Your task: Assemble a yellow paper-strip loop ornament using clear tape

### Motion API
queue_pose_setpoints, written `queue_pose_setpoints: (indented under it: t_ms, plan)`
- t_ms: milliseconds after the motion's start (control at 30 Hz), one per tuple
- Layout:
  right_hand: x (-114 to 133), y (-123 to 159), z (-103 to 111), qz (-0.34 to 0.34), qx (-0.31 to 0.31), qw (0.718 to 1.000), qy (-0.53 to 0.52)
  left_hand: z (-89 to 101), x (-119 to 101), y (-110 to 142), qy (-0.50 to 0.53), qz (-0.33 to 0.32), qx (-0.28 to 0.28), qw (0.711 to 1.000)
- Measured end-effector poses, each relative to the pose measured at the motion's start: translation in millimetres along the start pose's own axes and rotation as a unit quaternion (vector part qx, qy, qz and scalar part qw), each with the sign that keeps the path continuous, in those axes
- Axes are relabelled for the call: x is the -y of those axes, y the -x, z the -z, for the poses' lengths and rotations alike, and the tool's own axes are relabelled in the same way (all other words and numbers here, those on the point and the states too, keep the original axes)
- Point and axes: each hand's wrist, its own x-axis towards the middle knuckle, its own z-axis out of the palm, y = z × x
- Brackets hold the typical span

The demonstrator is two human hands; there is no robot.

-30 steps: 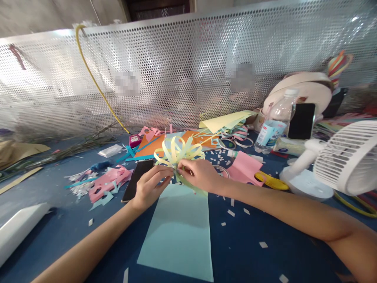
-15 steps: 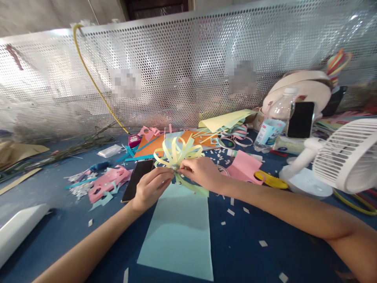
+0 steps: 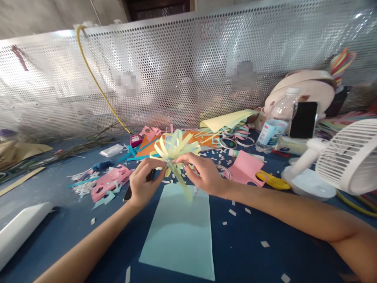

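Note:
A looped flower of pale yellow paper strips [image 3: 176,145] is held up between my hands, with one loose strip [image 3: 183,182] hanging down from its centre. My left hand [image 3: 146,179] pinches the flower's left side near the centre between thumb and fingers. From the right, my right hand [image 3: 206,173] pinches at the centre with thumb and forefinger, its other fingers curled. Beneath them a light blue sheet of paper [image 3: 179,232] lies flat on the dark blue table [image 3: 244,259]. My left hand partly covers a dark phone [image 3: 127,193].
Pink paper scraps [image 3: 108,182] lie to the left. On the right are pink paper [image 3: 246,169], a yellow cutter [image 3: 273,181], a plastic bottle [image 3: 278,122] and a white fan [image 3: 347,157]. A perforated metal panel [image 3: 171,70] stands behind. Small white paper bits are scattered about.
The flower has tilted and shifted slightly left with my hands. Its loose strip now hangs downward over the blue sheet. My hands have turned, and my right fingers are more spread.

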Motion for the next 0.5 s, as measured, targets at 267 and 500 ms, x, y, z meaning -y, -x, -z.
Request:
queue_pose_setpoints:
  t_ms: [267, 500]
  plan:
    - [-3.1, 8.4, -10.7, 0.006, 0.031, 0.999, 0.005, 1.7, -0.4, -2.1, 0.025, 0.006, -0.018, 0.999]
    - [-4.4, 15.4, -16.5, 0.004, 0.074, 0.997, -0.001, 2.3, -0.7, -0.7, 0.018, 0.005, -0.02, 1.0]
